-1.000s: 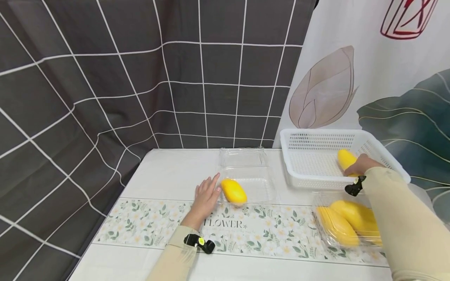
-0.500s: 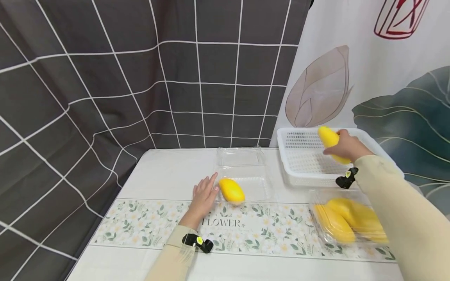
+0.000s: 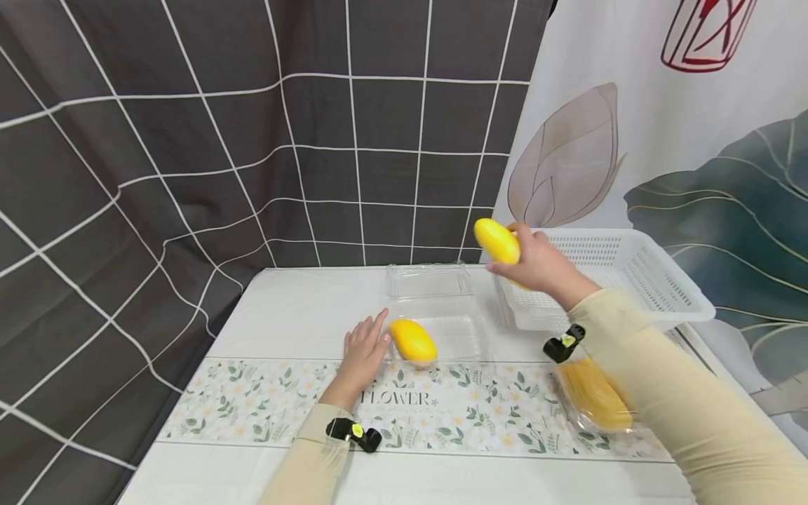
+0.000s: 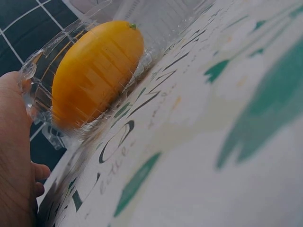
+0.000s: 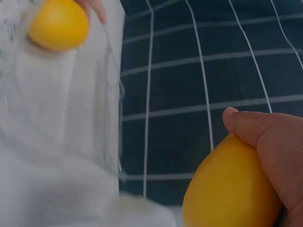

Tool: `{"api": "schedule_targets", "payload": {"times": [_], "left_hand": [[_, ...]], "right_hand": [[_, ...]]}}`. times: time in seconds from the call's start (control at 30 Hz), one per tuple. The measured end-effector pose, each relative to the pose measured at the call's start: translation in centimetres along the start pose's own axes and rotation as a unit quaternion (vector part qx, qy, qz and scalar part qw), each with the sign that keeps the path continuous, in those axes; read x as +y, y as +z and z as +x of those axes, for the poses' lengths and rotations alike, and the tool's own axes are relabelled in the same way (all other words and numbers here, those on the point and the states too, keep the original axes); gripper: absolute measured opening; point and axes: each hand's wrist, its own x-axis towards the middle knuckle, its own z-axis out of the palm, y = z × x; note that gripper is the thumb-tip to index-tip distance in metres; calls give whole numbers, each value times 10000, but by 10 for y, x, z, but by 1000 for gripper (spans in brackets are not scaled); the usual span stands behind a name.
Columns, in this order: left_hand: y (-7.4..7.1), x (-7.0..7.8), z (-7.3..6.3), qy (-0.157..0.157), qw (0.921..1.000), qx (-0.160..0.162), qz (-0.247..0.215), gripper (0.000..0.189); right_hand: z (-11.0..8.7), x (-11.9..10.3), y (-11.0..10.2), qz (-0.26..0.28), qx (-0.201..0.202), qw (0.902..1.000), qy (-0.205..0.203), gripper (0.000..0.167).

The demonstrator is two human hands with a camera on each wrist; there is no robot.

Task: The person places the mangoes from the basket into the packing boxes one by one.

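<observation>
My right hand (image 3: 536,261) grips a yellow mango (image 3: 497,240) in the air, above the near-left corner of the white basket. In the right wrist view the thumb lies along that mango (image 5: 232,184). A second mango (image 3: 413,341) lies in the left part of an open clear plastic clamshell box (image 3: 457,337). My left hand (image 3: 365,351) rests at this box's left side with fingers extended. In the left wrist view, the mango (image 4: 99,71) shows through the ribbed clear wall, its green stem end pointing up and right.
The perforated white basket (image 3: 669,280) stands at the back right. In front of it, partly hidden by my right sleeve, is a closed clear box (image 3: 593,396) holding mangoes. A floral runner (image 3: 265,400) crosses the white table, and a dark grid curtain (image 3: 303,175) hangs behind.
My right hand has lifted the mango out of the basket and carried it left toward the open box. My left hand has stayed at the box's side.
</observation>
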Motion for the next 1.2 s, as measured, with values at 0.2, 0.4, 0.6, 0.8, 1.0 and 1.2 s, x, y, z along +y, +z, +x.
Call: {"api": "schedule_targets", "payload": {"times": [0.2,0.4,0.6,0.8,1.0,1.2], "left_hand": [[0,-1,0,-57,10000,-26,25,56],[0,1,-3,-10,10000,-22,-44,57],[1,1,-4,64,10000,8,-32,58],[1,1,-2,154,9999,67,-44,57],[0,1,-2,117,9999,44,-25,57],[0,0,-1,145,9998,87,-53,56]], "right_hand": [[-4,-26,48,-58,-273,9992,-273,86],[-11,-34,94,-354,-535,9972,-383,88],[-20,-40,124,-902,-522,9936,-446,84],[-24,-45,145,-2168,-254,9736,-665,83],[-26,-50,158,-2980,-468,9511,-661,85],[-24,-53,161,-2866,-763,9534,-557,83]]}}
